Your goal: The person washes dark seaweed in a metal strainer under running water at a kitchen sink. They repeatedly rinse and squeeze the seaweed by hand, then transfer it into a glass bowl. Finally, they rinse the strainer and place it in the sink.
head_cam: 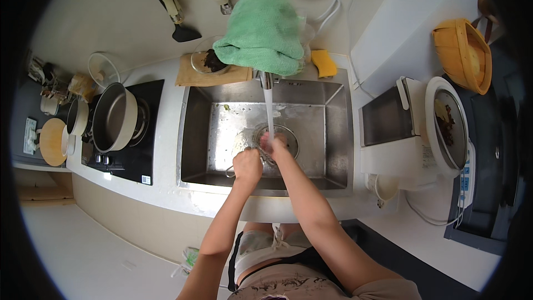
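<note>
My left hand [247,164] is curled into a fist over the sink. A thin metal loop [230,171] sticks out beside it, seemingly part of a utensil in its grasp; the rest is hidden. My right hand [280,146] reaches over the round sink drain [293,141], under the water stream [269,110]. Something pink [265,139] shows at its fingers, blurred by water; I cannot tell whether it is held or only the fingertips. The stream falls from the metal faucet [265,80] into the stainless steel sink [337,146]. Small green scraps [226,107] lie on the sink floor.
A green towel [264,29] hangs above the faucet. Behind the sink are a yellow sponge [323,63] and a glass bowl [198,64] of dark food on a folded brown cloth [187,76]. Left, a pot [114,118] stands on the gas hob [137,166]; right, a white appliance [395,158].
</note>
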`<move>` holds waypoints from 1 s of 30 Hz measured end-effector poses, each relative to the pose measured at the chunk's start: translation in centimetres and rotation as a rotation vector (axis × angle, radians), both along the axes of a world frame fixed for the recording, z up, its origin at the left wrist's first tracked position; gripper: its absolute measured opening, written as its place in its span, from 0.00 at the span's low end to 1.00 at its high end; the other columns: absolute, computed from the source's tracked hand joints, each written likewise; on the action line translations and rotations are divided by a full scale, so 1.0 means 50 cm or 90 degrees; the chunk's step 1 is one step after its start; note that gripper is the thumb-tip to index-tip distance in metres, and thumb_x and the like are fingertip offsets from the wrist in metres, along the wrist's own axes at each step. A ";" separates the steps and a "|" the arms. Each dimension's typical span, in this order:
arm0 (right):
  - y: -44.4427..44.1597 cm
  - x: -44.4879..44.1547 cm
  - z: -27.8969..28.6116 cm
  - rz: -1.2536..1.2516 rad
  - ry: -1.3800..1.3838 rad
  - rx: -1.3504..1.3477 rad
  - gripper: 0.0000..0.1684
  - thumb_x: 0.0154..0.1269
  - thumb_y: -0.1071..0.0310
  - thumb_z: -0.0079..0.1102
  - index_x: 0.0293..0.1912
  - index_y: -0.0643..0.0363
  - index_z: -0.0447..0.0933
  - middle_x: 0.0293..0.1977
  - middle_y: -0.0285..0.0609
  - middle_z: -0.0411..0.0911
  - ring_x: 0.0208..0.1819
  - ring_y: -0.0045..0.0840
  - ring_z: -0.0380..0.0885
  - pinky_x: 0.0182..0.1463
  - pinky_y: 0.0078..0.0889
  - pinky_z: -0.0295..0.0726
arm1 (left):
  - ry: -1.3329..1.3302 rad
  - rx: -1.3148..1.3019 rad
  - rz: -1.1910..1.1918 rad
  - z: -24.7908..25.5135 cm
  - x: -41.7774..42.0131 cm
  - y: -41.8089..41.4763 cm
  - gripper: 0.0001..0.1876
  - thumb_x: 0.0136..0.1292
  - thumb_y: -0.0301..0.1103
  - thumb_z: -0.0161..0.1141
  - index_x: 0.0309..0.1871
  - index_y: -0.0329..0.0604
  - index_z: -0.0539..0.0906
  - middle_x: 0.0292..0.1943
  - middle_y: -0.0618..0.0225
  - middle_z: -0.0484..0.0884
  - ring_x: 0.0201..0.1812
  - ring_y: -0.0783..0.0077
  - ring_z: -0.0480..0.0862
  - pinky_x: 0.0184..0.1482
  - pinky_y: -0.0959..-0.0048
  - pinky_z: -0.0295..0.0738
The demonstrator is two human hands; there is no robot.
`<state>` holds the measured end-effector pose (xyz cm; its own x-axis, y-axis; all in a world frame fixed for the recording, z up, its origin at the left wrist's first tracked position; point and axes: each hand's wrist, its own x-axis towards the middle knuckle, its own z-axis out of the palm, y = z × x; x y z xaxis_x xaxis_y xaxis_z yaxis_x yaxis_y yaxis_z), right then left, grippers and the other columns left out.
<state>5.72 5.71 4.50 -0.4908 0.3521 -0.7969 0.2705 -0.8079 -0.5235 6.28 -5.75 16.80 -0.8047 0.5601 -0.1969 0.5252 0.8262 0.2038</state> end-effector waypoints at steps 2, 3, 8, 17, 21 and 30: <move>0.029 0.029 0.011 0.131 -0.072 0.183 0.09 0.58 0.73 0.47 0.35 0.58 0.78 0.25 0.39 0.78 0.26 0.25 0.76 0.24 0.32 0.73 | -0.037 0.003 0.000 -0.017 -0.008 0.024 0.07 0.50 0.26 0.53 0.29 0.43 0.83 0.29 0.54 0.82 0.32 0.55 0.84 0.35 0.62 0.79; 0.048 0.045 0.012 0.156 -0.035 0.303 0.10 0.58 0.72 0.48 0.36 0.59 0.79 0.26 0.40 0.79 0.28 0.27 0.77 0.26 0.33 0.73 | -0.062 0.016 0.010 -0.026 -0.009 0.036 0.08 0.51 0.26 0.53 0.31 0.44 0.83 0.30 0.54 0.83 0.33 0.54 0.84 0.36 0.62 0.79; 0.110 0.075 0.119 0.149 0.092 0.524 0.13 0.59 0.75 0.49 0.42 0.63 0.79 0.31 0.40 0.81 0.37 0.25 0.79 0.38 0.26 0.76 | -0.188 0.124 -0.002 -0.174 -0.065 -0.034 0.14 0.54 0.30 0.55 0.44 0.48 0.84 0.30 0.56 0.83 0.34 0.57 0.83 0.38 0.65 0.78; 0.029 0.096 0.088 0.235 0.070 0.845 0.13 0.59 0.71 0.50 0.42 0.65 0.78 0.38 0.54 0.78 0.41 0.44 0.78 0.46 0.35 0.76 | -0.775 0.126 0.268 -0.081 -0.155 -0.133 0.10 0.66 0.34 0.54 0.44 0.39 0.82 0.14 0.71 0.71 0.11 0.83 0.64 0.11 0.81 0.57; -0.042 0.084 0.080 0.221 0.040 0.834 0.16 0.61 0.70 0.48 0.46 0.67 0.73 0.40 0.57 0.74 0.42 0.49 0.73 0.46 0.41 0.73 | -0.794 0.064 0.279 -0.064 -0.160 -0.163 0.12 0.68 0.36 0.51 0.45 0.40 0.81 0.15 0.72 0.71 0.12 0.84 0.64 0.12 0.82 0.59; -0.006 0.087 0.076 0.224 0.070 0.675 0.14 0.58 0.68 0.52 0.44 0.60 0.78 0.37 0.50 0.76 0.37 0.41 0.76 0.42 0.39 0.75 | -0.901 0.074 0.215 -0.089 -0.163 -0.172 0.14 0.69 0.40 0.50 0.46 0.41 0.81 0.17 0.72 0.71 0.15 0.84 0.65 0.13 0.83 0.58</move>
<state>10.05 5.42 8.28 -0.7458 0.6547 -0.1227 0.3059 0.1730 -0.9362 -1.89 -14.37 12.38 -0.0744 0.4560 -0.8868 -0.3786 0.8098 0.4482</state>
